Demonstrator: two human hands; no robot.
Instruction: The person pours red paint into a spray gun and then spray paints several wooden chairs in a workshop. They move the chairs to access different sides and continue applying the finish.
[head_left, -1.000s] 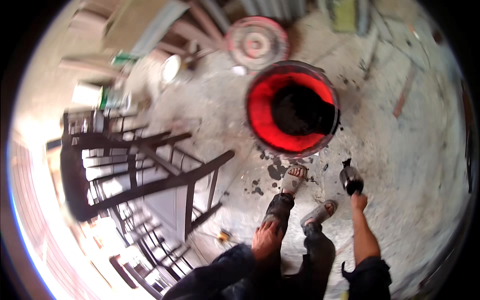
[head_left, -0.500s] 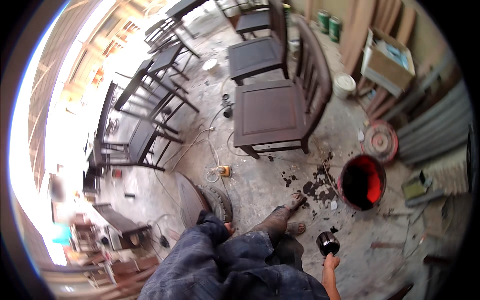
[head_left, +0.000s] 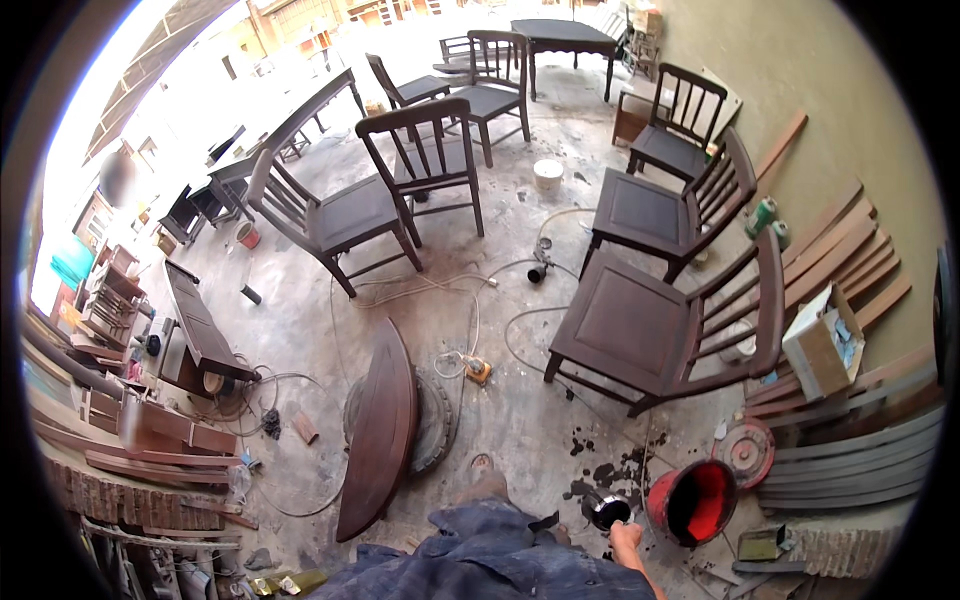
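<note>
The person's right hand [head_left: 627, 543] had its fingers closed round the handle of a shiny dark cup [head_left: 607, 511], its mouth turned upward, low in front of the body and just left of a red bucket [head_left: 662, 499]. The left hand was out of my sight, so I could not tell how its fingers stood. The bucket leaned somewhat on the concrete floor [head_left: 520, 420], its inner wall bright red on one side and coated black on the other. Black splotches [head_left: 605, 473] dotted the ground beyond the cup, beside the bucket, and a round red lid [head_left: 745, 452] lay near the bucket's far side. Ahead of all this stood a reddish-brown chair [head_left: 625, 318], with a darker chair [head_left: 648, 212] close behind it. Toward the person's left, a long curved wooden panel [head_left: 378, 440] rested against a tyre [head_left: 434, 420], and a yellow block [head_left: 479, 371] with a pale cable sat on the ground between the panel and the nearer chair. Over on the right I saw an open cardboard box [head_left: 815, 350] by the wall, brown planks [head_left: 830, 255] behind it, and farther back in the middle a white tub [head_left: 547, 174].
</note>
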